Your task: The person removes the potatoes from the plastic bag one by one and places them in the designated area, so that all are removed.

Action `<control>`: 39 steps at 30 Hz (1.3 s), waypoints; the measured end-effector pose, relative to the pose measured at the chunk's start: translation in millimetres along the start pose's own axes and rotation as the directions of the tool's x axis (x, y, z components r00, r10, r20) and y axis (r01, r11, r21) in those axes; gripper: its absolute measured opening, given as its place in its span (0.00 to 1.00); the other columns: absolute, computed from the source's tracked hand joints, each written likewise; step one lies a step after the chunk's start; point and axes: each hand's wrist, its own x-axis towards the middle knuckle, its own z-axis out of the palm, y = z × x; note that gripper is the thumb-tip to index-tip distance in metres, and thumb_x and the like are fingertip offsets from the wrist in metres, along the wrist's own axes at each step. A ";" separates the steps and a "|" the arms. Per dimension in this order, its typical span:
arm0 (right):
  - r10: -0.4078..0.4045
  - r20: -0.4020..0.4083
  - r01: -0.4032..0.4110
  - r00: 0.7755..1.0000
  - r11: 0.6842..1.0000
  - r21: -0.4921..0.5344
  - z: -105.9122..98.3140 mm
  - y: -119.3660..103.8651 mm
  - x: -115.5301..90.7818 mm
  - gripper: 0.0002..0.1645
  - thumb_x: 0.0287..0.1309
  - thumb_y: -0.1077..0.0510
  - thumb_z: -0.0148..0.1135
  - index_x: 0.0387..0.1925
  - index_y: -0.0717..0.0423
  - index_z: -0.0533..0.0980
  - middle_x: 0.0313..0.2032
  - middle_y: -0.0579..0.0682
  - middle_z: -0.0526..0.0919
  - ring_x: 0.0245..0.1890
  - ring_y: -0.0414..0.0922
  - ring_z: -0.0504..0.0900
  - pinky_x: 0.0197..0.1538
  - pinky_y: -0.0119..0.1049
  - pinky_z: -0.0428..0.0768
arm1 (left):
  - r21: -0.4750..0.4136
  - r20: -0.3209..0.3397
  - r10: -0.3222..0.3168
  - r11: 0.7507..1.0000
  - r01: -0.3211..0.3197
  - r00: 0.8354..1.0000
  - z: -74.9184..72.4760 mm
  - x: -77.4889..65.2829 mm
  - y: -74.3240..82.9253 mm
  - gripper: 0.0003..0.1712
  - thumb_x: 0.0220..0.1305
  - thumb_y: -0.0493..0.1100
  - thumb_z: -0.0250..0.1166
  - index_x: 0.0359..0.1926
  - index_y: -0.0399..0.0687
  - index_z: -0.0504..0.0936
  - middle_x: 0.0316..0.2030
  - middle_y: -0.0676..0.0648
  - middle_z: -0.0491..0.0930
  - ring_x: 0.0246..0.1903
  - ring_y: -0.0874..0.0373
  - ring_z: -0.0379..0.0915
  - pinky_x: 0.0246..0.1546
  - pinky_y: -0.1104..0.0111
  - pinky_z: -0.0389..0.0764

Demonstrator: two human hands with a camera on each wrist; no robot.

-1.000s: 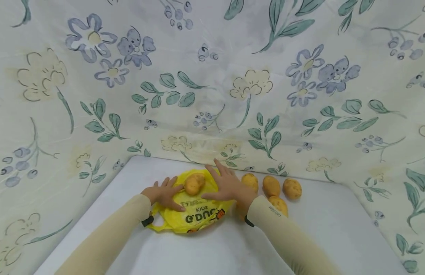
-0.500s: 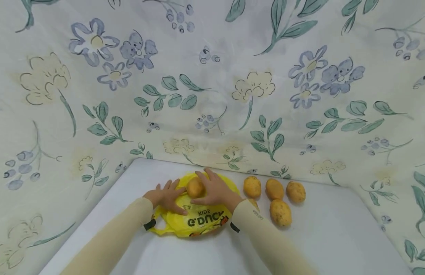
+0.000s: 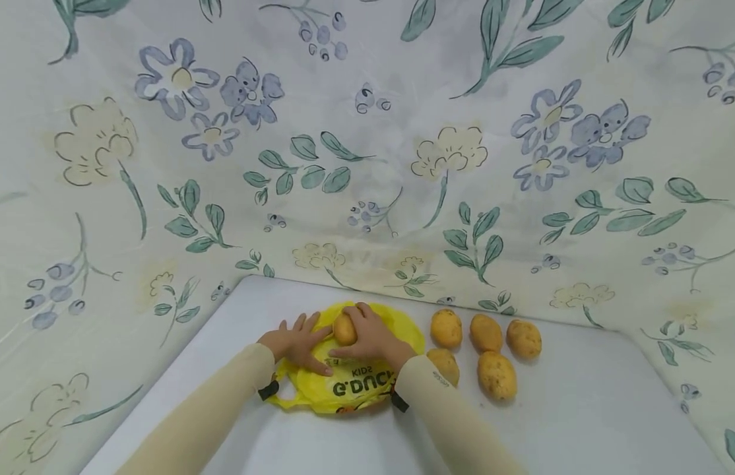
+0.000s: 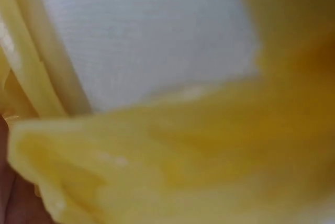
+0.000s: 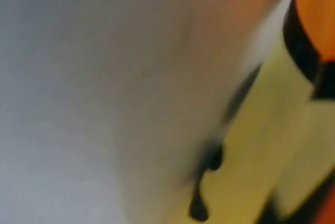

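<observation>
A yellow plastic bag (image 3: pixel 412 330) with black lettering lies flat on the white table. On top of it is a potato (image 3: pixel 344 329), partly covered by my right hand (image 3: pixel 370 340), whose fingers and thumb curl round its right side. My left hand (image 3: pixel 297 343) rests on the bag's left part with fingers spread, one fingertip close to the potato. In the left wrist view, yellow bag folds (image 4: pixel 157 161) fill the lower half, with white table beyond. The right wrist view is blurred, showing the bag's printed edge (image 5: pixel 251 177).
Several loose potatoes lie to the right of the bag, among them a back-row potato (image 3: pixel 524 339) and a front potato (image 3: pixel 497 375). One potato (image 3: pixel 443 366) sits close by my right sleeve. A floral cloth (image 3: pixel 367 165) stands behind the white table (image 3: pixel 557 409).
My right hand has moved left over the bag and closed round the potato. More of the loose potatoes show now. My left hand stays on the bag; the head view has shifted slightly.
</observation>
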 end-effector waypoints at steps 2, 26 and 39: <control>-0.004 -0.019 0.005 1.000 0.999 0.053 3.3 2.1 2.9 0.50 0.48 0.29 0.70 0.66 0.47 0.63 0.67 0.55 0.63 0.57 0.48 0.73 0.59 0.41 0.77 | -0.003 0.004 0.001 1.000 -0.001 1.000 -0.2 -0.5 -0.1 0.63 0.46 0.82 0.62 0.77 0.58 0.54 0.79 0.37 0.36 0.76 0.32 0.32 0.69 0.31 0.39; 0.168 -0.011 -0.130 0.986 0.803 0.581 14.5 21.5 -2.4 0.48 0.43 0.49 0.80 0.65 0.47 0.65 0.48 0.50 0.77 0.41 0.44 0.78 0.45 0.38 0.79 | -0.006 0.036 0.021 1.000 -0.021 0.999 -4.7 6.9 5.4 0.63 0.48 0.80 0.63 0.77 0.54 0.54 0.78 0.34 0.33 0.75 0.28 0.29 0.67 0.28 0.36; 0.085 0.063 -0.099 0.994 0.959 0.265 8.2 11.4 0.7 0.52 0.38 0.53 0.81 0.66 0.43 0.65 0.52 0.48 0.74 0.47 0.44 0.73 0.54 0.40 0.76 | 0.005 0.046 0.001 1.000 -0.001 0.999 -4.8 8.3 3.6 0.64 0.47 0.82 0.61 0.77 0.55 0.53 0.78 0.34 0.33 0.75 0.27 0.30 0.68 0.29 0.38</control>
